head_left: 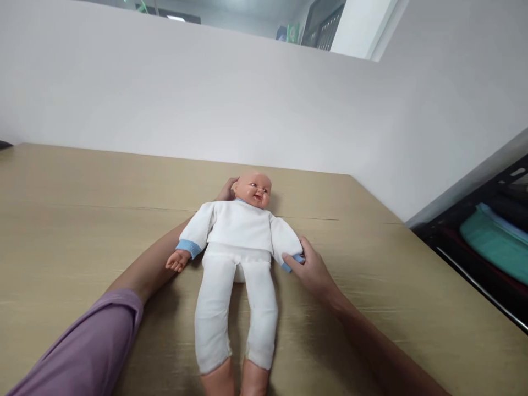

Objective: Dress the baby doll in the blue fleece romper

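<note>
A baby doll (238, 242) in a white top and white trousers lies face up on the wooden table (82, 198), head away from me. My left hand (226, 190) reaches under the doll's back and cups the back of its head; only a few fingers show. My right hand (310, 268) pinches the blue cuff of the doll's sleeve (297, 257) at the doll's far arm. The doll's other hand (178, 260) rests on my left forearm.
A white partition wall (247, 99) stands right behind the table. To the right, a dark rack (474, 247) holds folded green and teal fabric (495, 242). The table's right edge runs diagonally toward me.
</note>
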### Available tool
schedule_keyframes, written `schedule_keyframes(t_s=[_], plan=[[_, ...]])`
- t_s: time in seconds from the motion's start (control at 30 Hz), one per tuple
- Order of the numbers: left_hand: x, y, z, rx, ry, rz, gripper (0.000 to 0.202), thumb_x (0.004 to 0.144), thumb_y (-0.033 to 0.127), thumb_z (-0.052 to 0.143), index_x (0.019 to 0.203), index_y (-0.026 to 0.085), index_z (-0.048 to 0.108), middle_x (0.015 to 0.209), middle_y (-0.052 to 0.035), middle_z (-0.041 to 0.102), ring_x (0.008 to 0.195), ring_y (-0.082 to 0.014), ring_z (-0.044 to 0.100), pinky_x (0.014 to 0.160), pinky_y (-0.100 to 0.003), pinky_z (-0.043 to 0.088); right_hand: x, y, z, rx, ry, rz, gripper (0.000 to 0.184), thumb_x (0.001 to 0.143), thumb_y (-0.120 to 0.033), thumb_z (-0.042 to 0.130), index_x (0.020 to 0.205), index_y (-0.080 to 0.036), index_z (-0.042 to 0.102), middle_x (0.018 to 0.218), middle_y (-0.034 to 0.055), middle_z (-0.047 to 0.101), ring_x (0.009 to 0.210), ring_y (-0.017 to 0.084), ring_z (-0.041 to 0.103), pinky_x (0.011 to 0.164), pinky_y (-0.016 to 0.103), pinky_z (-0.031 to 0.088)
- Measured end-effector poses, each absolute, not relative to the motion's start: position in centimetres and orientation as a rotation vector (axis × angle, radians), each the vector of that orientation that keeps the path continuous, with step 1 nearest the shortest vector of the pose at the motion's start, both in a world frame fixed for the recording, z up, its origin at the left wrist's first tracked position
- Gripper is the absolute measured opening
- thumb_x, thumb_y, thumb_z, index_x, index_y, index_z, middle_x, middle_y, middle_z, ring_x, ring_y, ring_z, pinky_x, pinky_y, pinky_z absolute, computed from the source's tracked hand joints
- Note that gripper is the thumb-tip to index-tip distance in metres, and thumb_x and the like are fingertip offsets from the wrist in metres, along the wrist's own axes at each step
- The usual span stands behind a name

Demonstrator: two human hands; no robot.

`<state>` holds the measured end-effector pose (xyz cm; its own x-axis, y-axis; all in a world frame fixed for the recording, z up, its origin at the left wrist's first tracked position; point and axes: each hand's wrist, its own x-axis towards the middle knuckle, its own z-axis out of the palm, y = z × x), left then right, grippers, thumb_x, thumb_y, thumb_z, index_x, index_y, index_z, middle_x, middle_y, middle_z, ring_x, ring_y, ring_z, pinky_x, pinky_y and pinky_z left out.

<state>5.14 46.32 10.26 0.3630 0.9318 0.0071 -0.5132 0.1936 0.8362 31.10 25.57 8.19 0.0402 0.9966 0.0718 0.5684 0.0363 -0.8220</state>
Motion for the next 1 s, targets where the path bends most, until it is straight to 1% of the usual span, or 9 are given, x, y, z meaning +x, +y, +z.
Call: schedule_keyframes(t_s=[0.13,0.27,0.33,0.43,0.5,0.6,0.73,0.83,1.0], plan=[[4.7,47.0,9.0,0.857,0.623,1.092,0.042,0.110,0.035,0.034,0.111,0.008,0.066,0.098,-0.0036,0.085,0.111,-0.0225,0.071,0.118,-0.038,0.042,31.0,25.3,8.4,-1.670,-1.647,0.701,0.036,0.081,-0.048,0.064,0.105,-0.022,0.060,0.086,0.0010,0.066,0.074,0.021,0.058,0.070,0.033,0.045],[4.1,47.3,8.4,0.874,0.670,1.048,0.044,0.109,0.038,0.036,0.117,0.004,0.064,0.104,-0.0071,0.084,0.114,-0.0247,0.071,0.116,-0.038,0.045,30.8,25.4,8.2,-1.702,-1.633,0.673,0.039,0.083,-0.050,0.060,0.109,-0.021,0.061,0.093,0.0043,0.069,0.080,0.024,0.062,0.075,0.036,0.047],[4.0,47.4,8.3,0.880,0.680,1.014,0.049,0.108,0.046,0.043,0.120,0.004,0.065,0.110,-0.0101,0.084,0.120,-0.0279,0.070,0.116,-0.039,0.047,30.8,25.4,8.0,-1.704,-1.635,0.685,0.040,0.084,-0.050,0.060,0.111,-0.021,0.061,0.093,0.0043,0.070,0.079,0.024,0.063,0.074,0.035,0.047],[4.2,47.5,8.3,0.896,0.685,0.984,0.059,0.100,0.060,0.053,0.121,0.007,0.068,0.117,-0.0148,0.083,0.131,-0.0341,0.067,0.115,-0.042,0.050,31.0,25.5,7.6,-1.718,-1.626,0.675,0.043,0.084,-0.051,0.060,0.116,-0.021,0.061,0.097,0.0057,0.072,0.082,0.025,0.065,0.075,0.036,0.048],[4.3,47.6,8.2,0.913,0.691,0.973,0.061,0.095,0.063,0.059,0.120,0.009,0.070,0.119,-0.0166,0.082,0.136,-0.0365,0.064,0.116,-0.044,0.050,31.0,25.6,7.4,-1.709,-1.630,0.677,0.045,0.084,-0.051,0.060,0.117,-0.022,0.061,0.100,0.0069,0.073,0.086,0.026,0.067,0.077,0.036,0.049],[4.1,48.0,8.1,0.936,0.707,0.976,0.055,0.092,0.059,0.063,0.118,0.012,0.071,0.119,-0.0167,0.082,0.138,-0.0372,0.063,0.119,-0.044,0.049,31.1,25.7,7.1,-1.676,-1.656,0.661,0.044,0.084,-0.051,0.060,0.116,-0.021,0.061,0.100,0.0077,0.074,0.087,0.027,0.067,0.078,0.037,0.050],[3.9,48.7,7.8,0.964,0.717,0.974,0.047,0.092,0.051,0.060,0.113,0.011,0.073,0.118,-0.0177,0.082,0.134,-0.0378,0.065,0.118,-0.046,0.049,31.1,25.8,6.6,-1.697,-1.662,0.585,0.042,0.084,-0.051,0.060,0.113,-0.021,0.062,0.100,0.0089,0.074,0.089,0.028,0.068,0.079,0.038,0.050],[4.0,49.0,7.6,0.983,0.722,0.983,0.045,0.090,0.049,0.060,0.109,0.011,0.073,0.118,-0.0181,0.082,0.133,-0.0371,0.067,0.118,-0.044,0.049,31.2,26.0,6.6,-1.700,-1.657,0.613,0.041,0.083,-0.050,0.061,0.112,-0.021,0.061,0.098,0.0082,0.074,0.087,0.028,0.068,0.080,0.038,0.050],[4.0,48.9,7.5,0.994,0.730,0.989,0.045,0.092,0.050,0.058,0.110,0.012,0.073,0.115,-0.0165,0.083,0.131,-0.0363,0.068,0.118,-0.044,0.049,31.2,26.0,7.0,-1.697,-1.683,0.662,0.036,0.084,-0.049,0.061,0.109,-0.023,0.059,0.095,0.0059,0.073,0.087,0.027,0.067,0.084,0.040,0.050]])
